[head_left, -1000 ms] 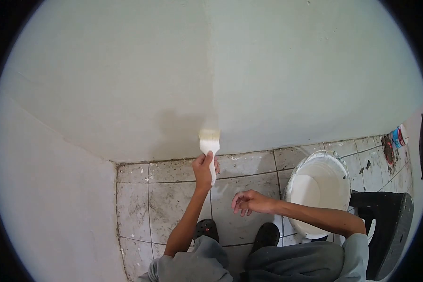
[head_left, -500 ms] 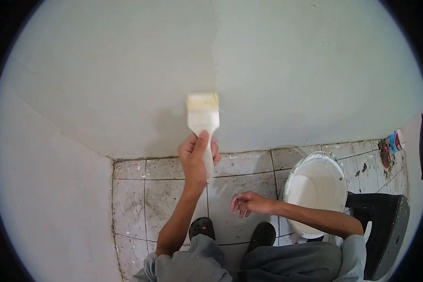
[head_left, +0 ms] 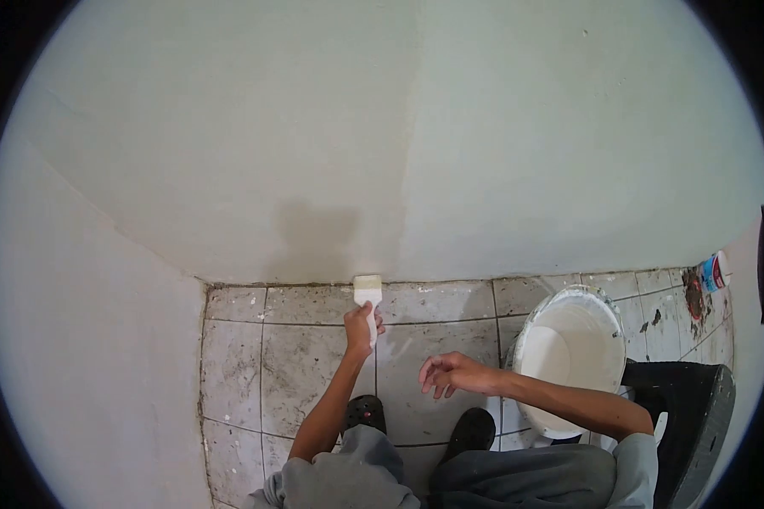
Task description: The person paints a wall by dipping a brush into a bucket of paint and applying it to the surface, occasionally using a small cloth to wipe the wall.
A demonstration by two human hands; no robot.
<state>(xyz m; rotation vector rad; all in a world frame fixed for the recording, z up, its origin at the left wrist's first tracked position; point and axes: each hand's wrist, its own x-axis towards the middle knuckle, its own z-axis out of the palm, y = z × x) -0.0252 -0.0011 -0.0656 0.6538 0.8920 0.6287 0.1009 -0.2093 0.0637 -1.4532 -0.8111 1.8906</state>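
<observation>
Watching through the head camera, I've got the left hand point(head_left: 360, 329) on the white brush point(head_left: 367, 294) by its handle — thumb laid along the upper face, fingers curled around the right side, pinching it between them. The brush head juts out beyond the fingertips, and the handle's tail runs back past them toward the wrist. The bristles point(head_left: 367, 281) sit right where the wall point(head_left: 518, 170) meets the tiled floor point(head_left: 314, 373); whether they touch, I can't tell from here. Over to the right hand point(head_left: 454, 374): fingers loosely bent and slightly apart, hanging above the tiles, to the right of the brush. Its forearm crosses the bucket point(head_left: 598, 331) — pale inside, with a black stool point(head_left: 688, 392) just beside it.
</observation>
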